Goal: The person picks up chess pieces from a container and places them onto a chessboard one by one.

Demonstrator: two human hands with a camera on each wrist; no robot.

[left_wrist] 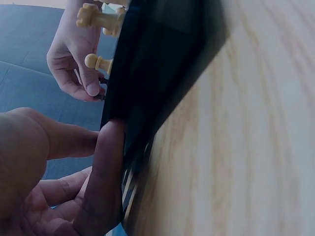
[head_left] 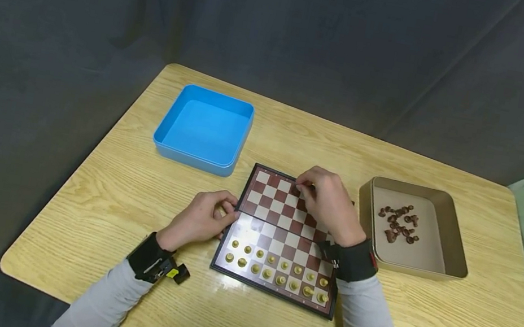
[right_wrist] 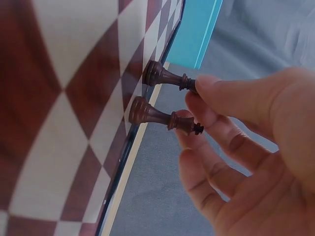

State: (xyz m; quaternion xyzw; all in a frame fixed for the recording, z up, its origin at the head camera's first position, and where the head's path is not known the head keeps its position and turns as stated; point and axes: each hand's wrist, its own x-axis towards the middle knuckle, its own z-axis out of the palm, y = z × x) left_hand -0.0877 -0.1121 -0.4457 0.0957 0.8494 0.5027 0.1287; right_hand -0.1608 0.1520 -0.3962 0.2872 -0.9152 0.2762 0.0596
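Observation:
A folding chessboard [head_left: 262, 226] lies on the table, with two rows of cream chess pieces [head_left: 280, 280] along its near side. My left hand [head_left: 202, 216] grips the board's left edge; the left wrist view shows a finger [left_wrist: 106, 162] against its side. At the far edge my right hand [head_left: 330, 203] pinches a dark brown chess piece [right_wrist: 167, 77] by its top, which the fingertips hide. Its base is at the board surface; whether it touches I cannot tell. Beside it stands a dark brown king [right_wrist: 157, 114], close to my other fingers.
To the board's right stands a metal tin [head_left: 453, 256] holding several dark brown chess pieces [head_left: 399, 222]. A blue box [head_left: 228, 166] with nothing in it sits at the back left. Dark cloth [head_left: 312, 40] hangs behind the table.

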